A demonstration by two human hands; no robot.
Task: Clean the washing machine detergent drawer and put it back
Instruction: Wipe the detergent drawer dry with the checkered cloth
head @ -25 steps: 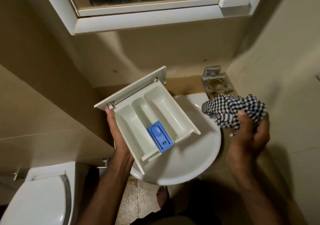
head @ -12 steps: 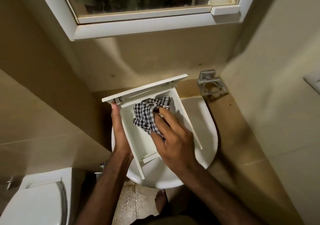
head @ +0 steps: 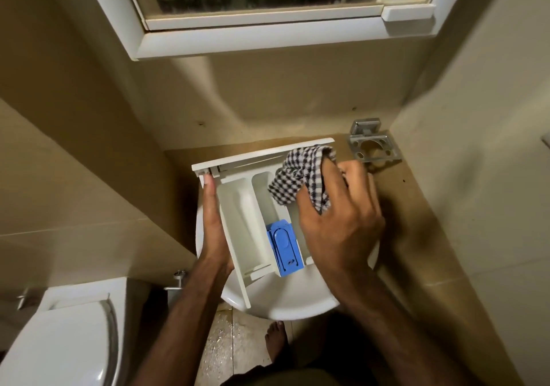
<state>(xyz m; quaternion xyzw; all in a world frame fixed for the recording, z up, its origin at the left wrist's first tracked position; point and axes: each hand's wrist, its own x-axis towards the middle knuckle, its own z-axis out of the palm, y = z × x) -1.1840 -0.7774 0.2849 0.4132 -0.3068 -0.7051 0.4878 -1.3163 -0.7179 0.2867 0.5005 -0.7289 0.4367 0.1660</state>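
Note:
A white detergent drawer (head: 238, 225) with several compartments and a blue insert (head: 284, 247) is held above a white washbasin (head: 294, 302). My left hand (head: 214, 231) grips the drawer's left side, thumb along the wall near the front panel. My right hand (head: 339, 222) grips a black-and-white checked cloth (head: 300, 180) and presses it into the drawer's right compartment, by the front panel. The hand and cloth hide most of that compartment.
A metal holder bracket (head: 372, 147) is fixed to the wall at the right of the basin. A white toilet (head: 59, 341) stands at the lower left. A white-framed window (head: 268, 22) is above. My bare foot (head: 275, 338) is on the speckled floor below the basin.
My right hand brought the cloth from the right into the drawer, wiped the middle, then moved to the right compartment. The blue insert shows again. The drawer's front panel turned more level.

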